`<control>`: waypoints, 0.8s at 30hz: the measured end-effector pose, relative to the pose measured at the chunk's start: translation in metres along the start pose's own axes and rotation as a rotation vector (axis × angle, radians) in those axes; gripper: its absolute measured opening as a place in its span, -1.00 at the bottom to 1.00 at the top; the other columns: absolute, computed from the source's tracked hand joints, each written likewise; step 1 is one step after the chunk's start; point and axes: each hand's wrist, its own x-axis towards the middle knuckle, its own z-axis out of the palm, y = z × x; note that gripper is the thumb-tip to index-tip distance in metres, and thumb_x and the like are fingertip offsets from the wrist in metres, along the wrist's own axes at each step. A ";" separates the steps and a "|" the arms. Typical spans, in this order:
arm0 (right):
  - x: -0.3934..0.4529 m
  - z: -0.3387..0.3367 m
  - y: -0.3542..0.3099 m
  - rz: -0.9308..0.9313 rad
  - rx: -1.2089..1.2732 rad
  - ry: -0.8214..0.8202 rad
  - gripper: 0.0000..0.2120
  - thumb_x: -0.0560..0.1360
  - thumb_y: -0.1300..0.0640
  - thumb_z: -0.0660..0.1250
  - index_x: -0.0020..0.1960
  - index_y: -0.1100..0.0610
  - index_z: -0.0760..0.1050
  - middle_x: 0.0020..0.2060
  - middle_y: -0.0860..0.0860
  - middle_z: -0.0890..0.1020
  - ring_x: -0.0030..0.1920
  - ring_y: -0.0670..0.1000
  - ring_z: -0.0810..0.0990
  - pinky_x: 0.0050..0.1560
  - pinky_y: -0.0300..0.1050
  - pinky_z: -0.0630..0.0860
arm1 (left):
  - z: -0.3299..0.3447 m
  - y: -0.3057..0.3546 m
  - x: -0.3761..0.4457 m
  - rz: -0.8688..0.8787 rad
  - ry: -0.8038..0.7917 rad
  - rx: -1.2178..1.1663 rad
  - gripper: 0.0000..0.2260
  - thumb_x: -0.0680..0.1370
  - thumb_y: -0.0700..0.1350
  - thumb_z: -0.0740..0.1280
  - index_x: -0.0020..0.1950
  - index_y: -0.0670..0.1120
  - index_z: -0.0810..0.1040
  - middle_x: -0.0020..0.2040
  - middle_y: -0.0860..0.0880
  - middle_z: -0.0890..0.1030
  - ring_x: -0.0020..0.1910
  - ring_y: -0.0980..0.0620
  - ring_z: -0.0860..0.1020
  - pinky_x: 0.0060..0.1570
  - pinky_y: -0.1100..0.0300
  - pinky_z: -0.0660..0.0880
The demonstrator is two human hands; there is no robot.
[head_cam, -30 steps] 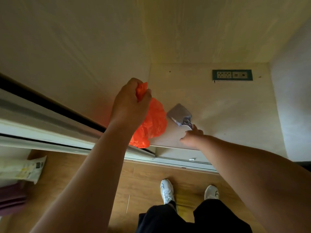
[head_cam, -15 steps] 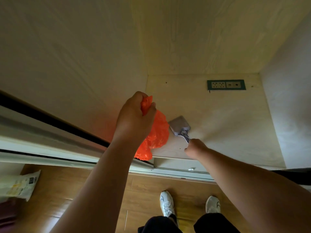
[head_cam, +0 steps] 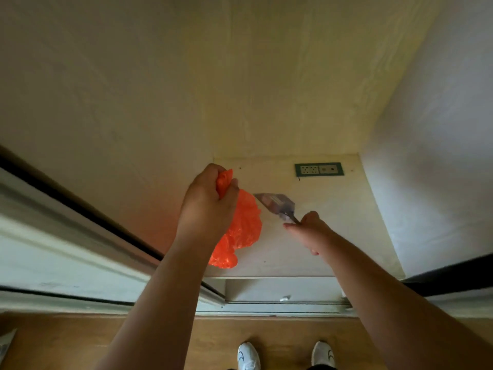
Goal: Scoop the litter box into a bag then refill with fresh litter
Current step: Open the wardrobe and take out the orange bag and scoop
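Head view shows me both arms reaching forward into a pale wooden recess. My left hand (head_cam: 206, 202) is clenched round the gathered neck of an orange plastic bag (head_cam: 241, 231), a tuft of which sticks up between thumb and fingers while the rest hangs crumpled below the fist. My right hand (head_cam: 306, 227) grips the handle of a grey litter scoop (head_cam: 276, 204), fingers curled round it, with the flat blade pointing up and to the left so its corner sits just beside the bag; whether the two touch I cannot tell. Behind them, on the back panel of the recess, I see a dark-framed socket plate (head_cam: 318, 169). A sliding door track (head_cam: 266, 307) runs across below the hands, with a small white scrap lying in it. Below that is a brown wooden floor (head_cam: 208, 340), where the toes of two white shoes (head_cam: 248, 356) show at the bottom edge.
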 end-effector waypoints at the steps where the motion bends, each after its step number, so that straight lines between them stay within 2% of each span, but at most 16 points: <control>1: -0.012 -0.008 -0.005 -0.046 0.030 0.048 -0.63 0.60 -0.13 0.32 0.15 0.11 0.28 -0.23 0.01 0.45 -0.36 -0.06 0.40 -0.56 -0.24 0.34 | -0.003 0.004 -0.001 0.013 0.001 -0.004 -0.92 0.62 0.00 0.35 0.07 0.03 0.52 -0.10 0.05 0.59 -0.10 0.03 0.54 -0.09 0.14 0.44; 3: -0.035 -0.021 -0.013 -0.155 -0.059 0.093 -0.56 0.60 -0.28 0.23 0.18 0.09 0.35 -0.20 0.04 0.54 -0.34 -0.04 0.46 -0.44 -0.18 0.34 | -0.009 0.014 -0.003 0.049 -0.004 -0.002 -0.93 0.61 -0.01 0.35 0.04 0.04 0.51 -0.11 0.04 0.58 -0.11 0.01 0.52 -0.11 0.13 0.42; 4: -0.047 -0.029 -0.017 -0.211 -0.116 0.098 -0.52 0.63 -0.28 0.15 0.17 0.15 0.44 -0.20 0.07 0.56 -0.32 -0.02 0.47 -0.39 -0.16 0.33 | -0.012 0.019 -0.002 0.073 -0.007 -0.003 -0.93 0.61 -0.01 0.35 0.03 0.04 0.50 -0.12 0.04 0.58 -0.11 0.01 0.51 -0.13 0.14 0.40; 6: -0.067 -0.042 -0.025 -0.267 -0.154 0.098 -0.45 0.68 -0.19 0.04 0.10 0.26 0.54 -0.22 0.11 0.56 -0.30 0.03 0.46 -0.32 -0.11 0.33 | -0.015 0.029 0.000 0.121 -0.024 -0.007 -0.94 0.61 -0.02 0.36 0.01 0.05 0.49 -0.14 0.06 0.56 -0.14 0.08 0.48 -0.17 0.17 0.33; 9: -0.098 -0.061 -0.032 -0.287 -0.117 0.148 -0.57 0.70 -0.13 0.04 0.08 0.16 0.53 -0.10 0.14 0.63 -0.17 0.07 0.56 -0.19 -0.06 0.41 | -0.015 0.040 0.004 0.178 -0.049 -0.006 -0.93 0.61 -0.02 0.36 0.04 0.06 0.49 -0.11 0.10 0.55 -0.13 0.13 0.45 -0.17 0.23 0.28; 11: -0.113 -0.072 -0.029 -0.300 -0.087 0.170 -0.69 0.70 -0.09 0.09 0.05 0.10 0.48 -0.06 0.10 0.63 -0.15 0.03 0.56 -0.18 -0.08 0.44 | -0.010 0.047 0.004 0.202 -0.055 -0.016 -0.91 0.61 -0.01 0.37 0.07 0.05 0.51 -0.06 0.09 0.56 -0.09 0.09 0.47 -0.14 0.24 0.28; 13: -0.122 -0.082 -0.021 -0.304 -0.058 0.222 -0.72 0.69 -0.11 0.11 0.06 0.07 0.45 -0.12 0.09 0.60 -0.21 0.00 0.52 -0.22 -0.13 0.44 | -0.001 0.054 0.004 0.237 -0.077 -0.035 -0.91 0.61 -0.02 0.37 0.08 0.02 0.53 -0.06 0.09 0.56 -0.08 0.08 0.47 -0.15 0.25 0.27; 17: -0.141 -0.102 -0.002 -0.341 0.163 0.332 -0.56 0.61 -0.32 0.13 0.09 0.06 0.46 -0.29 0.02 0.50 -0.34 -0.04 0.44 -0.28 -0.10 0.38 | 0.024 0.076 -0.002 0.324 -0.152 -0.057 -0.91 0.61 -0.03 0.38 0.08 0.02 0.53 -0.08 0.09 0.55 -0.08 0.04 0.49 -0.16 0.26 0.26; 20: -0.160 -0.121 0.017 -0.335 0.246 0.416 -0.56 0.62 -0.31 0.12 0.09 0.03 0.53 -0.33 -0.04 0.52 -0.40 -0.13 0.43 -0.32 -0.23 0.34 | 0.042 0.099 -0.013 0.350 -0.199 -0.017 -0.92 0.61 -0.02 0.36 0.08 0.04 0.52 -0.09 0.13 0.53 -0.11 0.09 0.44 -0.20 0.27 0.21; 24: -0.189 -0.144 0.044 -0.336 0.315 0.480 -0.64 0.64 -0.28 0.11 0.09 -0.08 0.55 -0.26 -0.03 0.57 -0.29 -0.08 0.50 -0.25 -0.17 0.41 | 0.065 0.130 -0.034 0.408 -0.264 -0.063 -0.93 0.60 -0.04 0.37 0.05 0.07 0.52 -0.10 0.11 0.56 -0.09 0.07 0.49 -0.18 0.27 0.26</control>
